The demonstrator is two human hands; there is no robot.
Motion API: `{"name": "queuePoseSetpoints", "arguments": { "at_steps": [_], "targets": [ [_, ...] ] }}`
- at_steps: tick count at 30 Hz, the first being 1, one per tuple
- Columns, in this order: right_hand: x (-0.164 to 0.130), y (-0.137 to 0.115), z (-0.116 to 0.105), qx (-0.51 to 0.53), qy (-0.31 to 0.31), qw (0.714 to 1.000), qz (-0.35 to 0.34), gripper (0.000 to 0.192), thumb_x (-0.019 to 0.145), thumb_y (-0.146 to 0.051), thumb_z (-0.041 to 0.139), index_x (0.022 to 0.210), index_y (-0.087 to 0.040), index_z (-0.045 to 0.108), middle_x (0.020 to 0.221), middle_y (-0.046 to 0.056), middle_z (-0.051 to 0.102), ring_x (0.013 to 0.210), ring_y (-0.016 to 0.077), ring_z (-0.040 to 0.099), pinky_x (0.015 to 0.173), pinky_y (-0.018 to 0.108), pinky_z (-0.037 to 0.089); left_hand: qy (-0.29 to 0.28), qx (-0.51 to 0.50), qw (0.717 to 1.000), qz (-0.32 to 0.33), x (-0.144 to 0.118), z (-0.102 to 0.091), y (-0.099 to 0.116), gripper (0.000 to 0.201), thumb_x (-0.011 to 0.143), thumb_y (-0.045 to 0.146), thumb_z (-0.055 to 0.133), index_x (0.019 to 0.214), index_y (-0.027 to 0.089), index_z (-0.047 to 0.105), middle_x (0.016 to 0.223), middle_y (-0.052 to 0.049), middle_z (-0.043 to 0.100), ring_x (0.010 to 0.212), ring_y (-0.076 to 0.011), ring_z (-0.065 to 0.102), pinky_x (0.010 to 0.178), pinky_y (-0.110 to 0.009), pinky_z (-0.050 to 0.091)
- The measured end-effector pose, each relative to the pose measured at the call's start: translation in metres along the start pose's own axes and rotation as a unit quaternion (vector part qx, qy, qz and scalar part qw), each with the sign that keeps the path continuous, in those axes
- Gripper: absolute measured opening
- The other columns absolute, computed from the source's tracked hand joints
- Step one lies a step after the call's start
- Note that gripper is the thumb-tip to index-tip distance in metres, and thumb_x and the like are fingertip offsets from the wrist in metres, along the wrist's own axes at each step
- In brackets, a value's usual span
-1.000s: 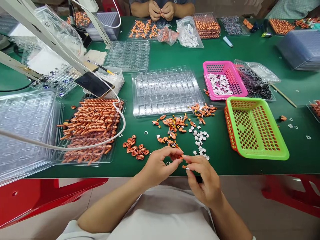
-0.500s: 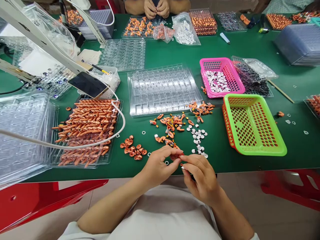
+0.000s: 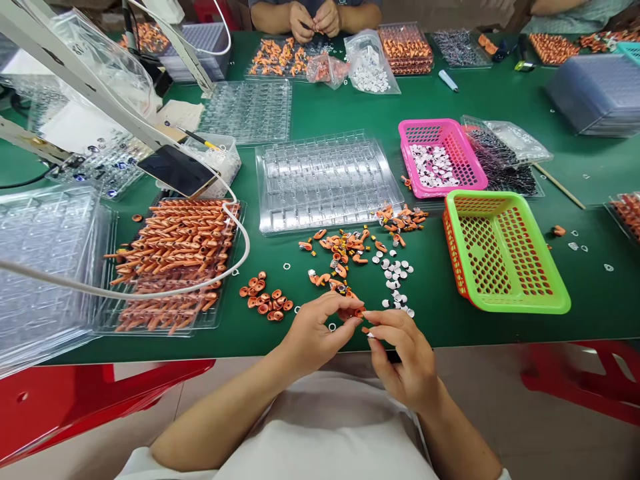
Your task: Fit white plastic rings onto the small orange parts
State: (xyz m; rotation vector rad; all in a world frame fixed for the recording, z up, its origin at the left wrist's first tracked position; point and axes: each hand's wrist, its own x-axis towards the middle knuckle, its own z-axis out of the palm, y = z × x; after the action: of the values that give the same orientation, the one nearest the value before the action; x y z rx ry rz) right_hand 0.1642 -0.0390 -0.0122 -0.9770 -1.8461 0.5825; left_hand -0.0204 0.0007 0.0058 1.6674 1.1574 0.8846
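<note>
Orange is the colour of the small part (image 3: 356, 311) pinched between the two hands at the near edge of the green desk (image 3: 350, 107). The left hand (image 3: 315, 333) curls its thumb and forefinger closed around that part from the left, the other fingers folded under. The right hand (image 3: 403, 357) meets it from the right, fingertips pressed together on the same part, with a tiny pale piece showing at its thumb tip (too small to tell what it is).

Just beyond the hands lies a loose scatter of orange pieces (image 3: 345, 250), and beside it to the right a cluster of small white discs (image 3: 397, 277). A small heap of orange rings (image 3: 265, 300) sits to the left of the left hand. Further left, a clear tray (image 3: 107, 320) holds rows of long orange parts (image 3: 175, 253), with a white cable (image 3: 150, 293) looping over it. Behind the scatter rests an unfilled clear blister tray (image 3: 325, 177). To the right stand a green basket (image 3: 505, 257) and, behind it, a pink basket (image 3: 440, 160) holding white pieces. Across the desk, another person's hands (image 3: 315, 17) work close together.
</note>
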Motion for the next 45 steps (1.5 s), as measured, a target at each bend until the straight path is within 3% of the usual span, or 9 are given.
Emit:
{"name": "queuePoseSetpoints", "arguments": {
  "at_steps": [12, 18, 31, 34, 37, 41, 45],
  "targets": [
    [0.0029, -0.0002, 0.0017, -0.070, -0.035, 0.996, -0.030, 0.033, 0.085, -0.005, 0.058, 0.114, -0.021, 0.056, 0.114, 0.013, 0.069, 0.100, 0.0250, 0.065, 0.079, 0.042, 0.057, 0.022, 0.062, 0.992, 0.105, -0.0004, 0.0005, -0.0013, 0.019, 0.085, 0.008, 0.062, 0.099, 0.018, 0.068, 0.088, -0.006, 0.074, 0.081, -0.0169, 0.067, 0.077, -0.031, 0.055],
    [0.0055, -0.0004, 0.0009, -0.053, -0.032, 0.998, -0.033, 0.033, 0.083, -0.001, 0.059, 0.112, -0.017, 0.056, 0.109, 0.015, 0.068, 0.099, 0.0252, 0.064, 0.081, 0.042, 0.056, 0.022, 0.052, 0.992, 0.108, -0.0002, 0.0018, -0.0026, 0.019, 0.085, 0.008, 0.062, 0.099, 0.018, 0.069, 0.087, -0.006, 0.074, 0.079, -0.0171, 0.066, 0.075, -0.030, 0.055],
    [0.0030, -0.0012, 0.0011, 0.069, 0.027, 0.995, 0.070, 0.028, 0.088, -0.003, 0.055, 0.108, -0.022, 0.057, 0.103, 0.009, 0.068, 0.096, 0.0213, 0.066, 0.081, 0.041, 0.059, 0.003, 0.015, 0.999, 0.037, -0.0003, 0.0025, -0.0008, 0.014, 0.085, 0.014, 0.064, 0.097, 0.019, 0.071, 0.088, -0.006, 0.075, 0.080, -0.0169, 0.068, 0.077, -0.030, 0.055],
    [0.0005, -0.0021, 0.0021, 0.135, 0.045, 0.979, 0.146, 0.018, 0.091, -0.008, 0.054, 0.102, -0.021, 0.061, 0.103, 0.008, 0.068, 0.098, 0.0210, 0.066, 0.076, 0.037, 0.062, 0.003, 0.009, 1.000, 0.018, -0.0007, 0.0025, -0.0005, 0.014, 0.085, 0.015, 0.065, 0.097, 0.018, 0.071, 0.088, -0.006, 0.075, 0.079, -0.0165, 0.068, 0.076, -0.030, 0.055],
    [0.0006, -0.0031, 0.0040, 0.220, 0.084, 0.943, 0.236, 0.009, 0.094, -0.016, 0.055, 0.097, -0.021, 0.062, 0.105, 0.008, 0.068, 0.093, 0.0190, 0.067, 0.066, 0.029, 0.065, 0.014, -0.009, 0.999, -0.033, -0.0017, 0.0019, -0.0007, 0.012, 0.085, 0.018, 0.065, 0.096, 0.018, 0.071, 0.089, -0.006, 0.075, 0.078, -0.0165, 0.069, 0.074, -0.029, 0.056],
    [0.0030, -0.0034, 0.0061, 0.257, 0.115, 0.917, 0.281, 0.006, 0.094, -0.020, 0.058, 0.093, -0.021, 0.063, 0.104, 0.006, 0.070, 0.088, 0.0170, 0.068, 0.063, 0.026, 0.065, 0.008, -0.125, 0.984, -0.126, -0.0032, 0.0003, -0.0013, 0.017, 0.083, 0.022, 0.069, 0.099, 0.018, 0.070, 0.107, -0.009, 0.075, 0.094, -0.0199, 0.071, 0.084, -0.032, 0.058],
    [0.0009, -0.0029, 0.0085, 0.238, 0.083, 0.929, 0.272, 0.006, 0.095, -0.019, 0.057, 0.096, -0.021, 0.062, 0.112, 0.008, 0.070, 0.092, 0.0185, 0.068, 0.066, 0.029, 0.066, -0.005, -0.273, 0.944, -0.187, -0.0039, 0.0003, -0.0016, 0.018, 0.081, 0.025, 0.073, 0.096, 0.017, 0.071, 0.112, -0.011, 0.075, 0.101, -0.0222, 0.071, 0.092, -0.036, 0.056]
  ]
}}
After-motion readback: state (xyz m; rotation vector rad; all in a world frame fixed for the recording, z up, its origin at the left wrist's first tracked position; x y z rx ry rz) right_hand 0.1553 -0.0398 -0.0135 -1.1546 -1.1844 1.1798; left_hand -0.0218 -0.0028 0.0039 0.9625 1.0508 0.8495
